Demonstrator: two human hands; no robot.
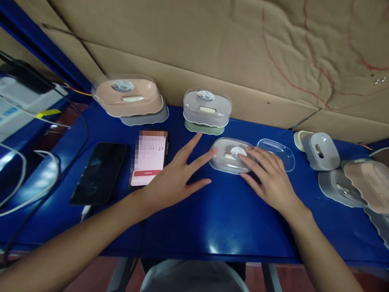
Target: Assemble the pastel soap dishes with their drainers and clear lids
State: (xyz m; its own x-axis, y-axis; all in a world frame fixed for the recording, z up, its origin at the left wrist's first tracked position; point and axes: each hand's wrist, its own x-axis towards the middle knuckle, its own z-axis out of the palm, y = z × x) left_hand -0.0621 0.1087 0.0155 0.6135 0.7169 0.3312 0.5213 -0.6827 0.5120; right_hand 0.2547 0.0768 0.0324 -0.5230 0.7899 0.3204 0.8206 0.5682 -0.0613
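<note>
The right hand (271, 180) lay flat with its fingers spread over the near end of a grey lidded box (230, 156), the grip pressing down on the lid rather than pinching it. The left hand (176, 179) was open too, fingers fanned, one fingertip just touching the box's left edge and the palm resting on the blue surface (224, 219). The box sat near the middle of the surface, with a clear empty lid (277, 152) touching its far right side. Beyond it stood a grey box stacked on a green base (207, 110), and further left a pink box on a grey base (129, 99). A lit phone (149, 158) and a dark phone (101, 172) lay left of the left hand; more boxes and lids (355, 181) were heaped at the right. With nothing clamped, the smooth box could probably skid under uneven pressure and knock the clear lid away.
</note>
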